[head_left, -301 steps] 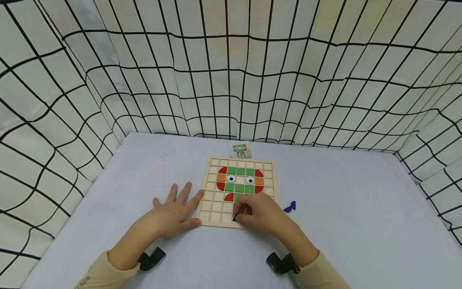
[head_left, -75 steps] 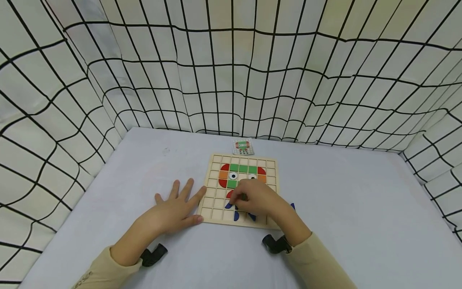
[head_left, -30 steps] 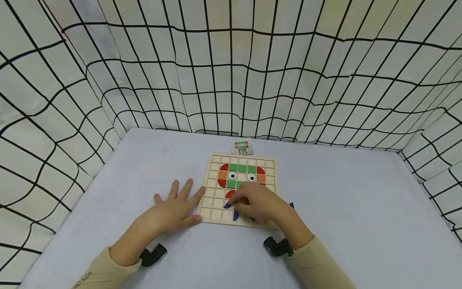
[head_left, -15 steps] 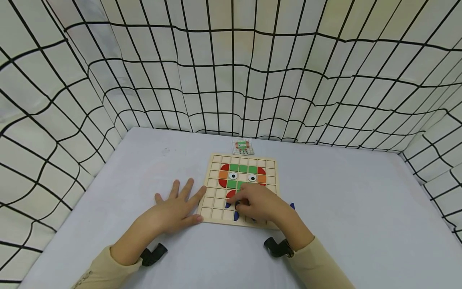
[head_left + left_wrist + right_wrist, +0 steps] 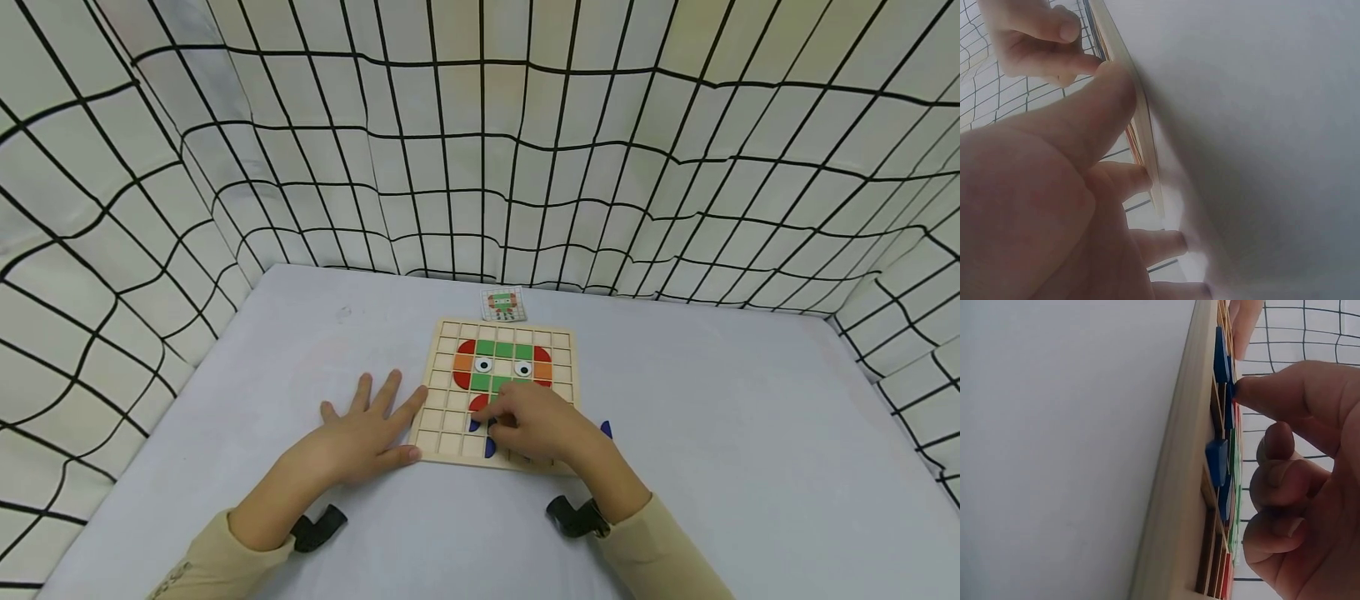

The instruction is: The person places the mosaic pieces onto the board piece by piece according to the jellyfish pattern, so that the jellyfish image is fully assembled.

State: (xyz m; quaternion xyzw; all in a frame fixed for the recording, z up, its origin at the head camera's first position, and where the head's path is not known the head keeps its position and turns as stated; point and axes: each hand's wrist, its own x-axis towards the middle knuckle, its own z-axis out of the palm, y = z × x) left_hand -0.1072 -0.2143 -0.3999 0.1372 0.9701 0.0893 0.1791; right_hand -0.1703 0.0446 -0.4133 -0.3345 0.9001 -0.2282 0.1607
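A square wooden grid board [image 5: 442,422] lies on the white table with coloured tiles set in its cells. My left hand [image 5: 360,450] is spread flat, its fingertip and thumb at the board's left edge. My right hand [image 5: 540,421] reaches over the lower part, its index fingertip touching a small blue tile [image 5: 474,426]. The thumb stands apart from that fingertip, and the other fingers are curled under. Just below is another blue rounded tile [image 5: 491,448]. In the right wrist view, a blue tile [image 5: 1217,462] stands above the grid lines. The palm covers several lower cells.
Green tiles [image 5: 506,350], red and orange corner pieces, and two eye tiles [image 5: 483,364] fill upper cells. A small picture card [image 5: 502,305] lies behind the board. One loose blue piece [image 5: 606,429] lies right of it. Black netting [image 5: 480,167] surrounds the table.
My right hand has moved from the bottom row up one row. The blue tile, tilted at its fingertips a second ago, now lies lower under the index finger. My left hand stays put.
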